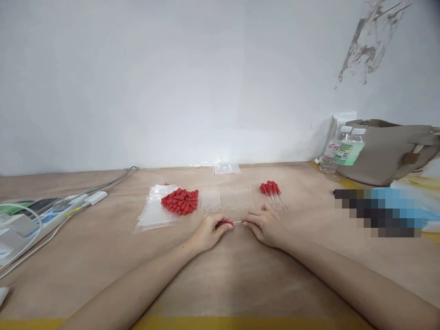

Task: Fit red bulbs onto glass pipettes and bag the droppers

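My left hand [210, 231] is closed around a red rubber bulb [225, 223]. My right hand [263, 225] pinches the other end of a thin clear glass tube [238, 222] that runs between both hands. Just beyond them lies a row of clear glass tubes [225, 200]. A heap of loose red bulbs [180, 201] sits to the left of the row. A small bunch of finished droppers with red bulbs [273, 192] lies to the right, close to my right hand.
Clear plastic bags [154, 211] lie beside the bulbs, another bag [226, 168] by the wall. A power strip with cables [51, 213] is at left. Two water bottles [342, 149] and a grey handbag [388, 149] stand at right on the wooden table [223, 275].
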Demonstrator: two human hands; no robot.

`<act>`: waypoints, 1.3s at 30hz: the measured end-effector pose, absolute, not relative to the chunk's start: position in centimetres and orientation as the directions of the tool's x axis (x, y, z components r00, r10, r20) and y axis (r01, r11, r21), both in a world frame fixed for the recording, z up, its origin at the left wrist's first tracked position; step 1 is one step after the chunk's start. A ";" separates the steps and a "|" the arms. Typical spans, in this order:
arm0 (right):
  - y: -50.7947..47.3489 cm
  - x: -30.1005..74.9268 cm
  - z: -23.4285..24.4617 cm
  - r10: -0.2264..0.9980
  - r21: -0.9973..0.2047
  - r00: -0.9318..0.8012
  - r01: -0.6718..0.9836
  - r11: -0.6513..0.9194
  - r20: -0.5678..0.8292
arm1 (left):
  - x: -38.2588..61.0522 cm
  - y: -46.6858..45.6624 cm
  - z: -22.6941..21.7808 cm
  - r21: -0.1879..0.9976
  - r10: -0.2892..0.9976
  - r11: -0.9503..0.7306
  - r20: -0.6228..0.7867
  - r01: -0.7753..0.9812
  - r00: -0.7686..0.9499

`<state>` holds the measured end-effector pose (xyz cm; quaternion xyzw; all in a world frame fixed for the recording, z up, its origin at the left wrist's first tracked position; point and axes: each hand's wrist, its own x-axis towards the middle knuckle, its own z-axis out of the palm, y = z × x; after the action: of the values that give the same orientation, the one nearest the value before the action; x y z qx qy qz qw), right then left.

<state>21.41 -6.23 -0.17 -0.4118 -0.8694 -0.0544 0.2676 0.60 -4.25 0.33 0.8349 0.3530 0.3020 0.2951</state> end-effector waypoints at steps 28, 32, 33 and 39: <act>-7.0 21.4 2.9 0.858 -0.336 -0.423 0.794 0.506 0.292 | 0.0 -4.4 0.5 0.494 0.695 -0.717 0.446 0.493 0.564; -4.0 24.3 4.0 0.957 -0.488 -0.144 0.835 0.253 0.250 | -0.2 -4.0 0.4 0.525 0.736 -0.668 0.361 0.527 0.573; -3.1 24.9 4.1 0.973 -0.483 -0.036 0.864 0.144 0.226 | -0.1 -4.0 0.5 0.525 0.729 -0.672 0.346 0.523 0.590; 0.3 24.8 3.4 0.929 -0.190 0.255 0.959 -0.208 0.268 | -0.1 -4.0 0.5 0.549 0.732 -0.664 0.342 0.507 0.589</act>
<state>24.82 0.25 3.41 -0.7758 -0.6085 -0.0475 0.1599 -0.06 -4.02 0.55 0.8683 0.3567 0.2797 0.2015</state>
